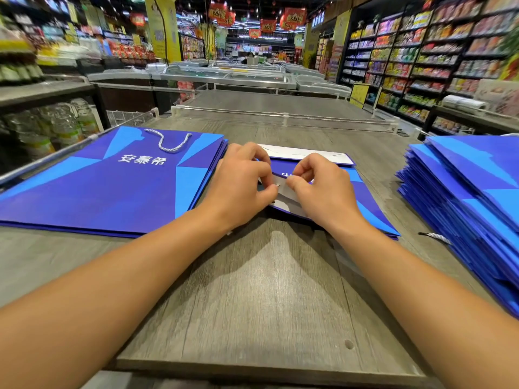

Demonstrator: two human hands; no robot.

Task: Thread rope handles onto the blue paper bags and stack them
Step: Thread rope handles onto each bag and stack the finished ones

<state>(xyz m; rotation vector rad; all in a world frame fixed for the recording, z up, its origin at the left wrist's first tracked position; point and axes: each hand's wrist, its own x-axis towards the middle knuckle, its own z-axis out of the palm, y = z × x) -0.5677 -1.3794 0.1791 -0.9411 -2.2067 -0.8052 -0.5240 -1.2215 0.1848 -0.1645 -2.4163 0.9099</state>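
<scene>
Both hands, L hand [241, 181] & R hand [317, 186], pinch the flat blue bag [362, 200] top edge betw 2 stacks on grey table [252, 290]

Two bare hands, the left hand [244, 181] and the right hand [320, 189]. Three lots of blue paper bags: one stack on the left [112, 186], one stack on the right [466, 197], and a single bag [362, 197] between them. Two rope handles show: one looped [168, 140], one loose end [435, 237]. One table [266, 290].

Grey wood-grain tabletop [261, 290] in a supermarket aisle; glass-lidded chest freezers [230, 75] beyond, stocked dark shelving [421, 60] alongside, apparently red hanging banners [292, 18] overhead.
</scene>
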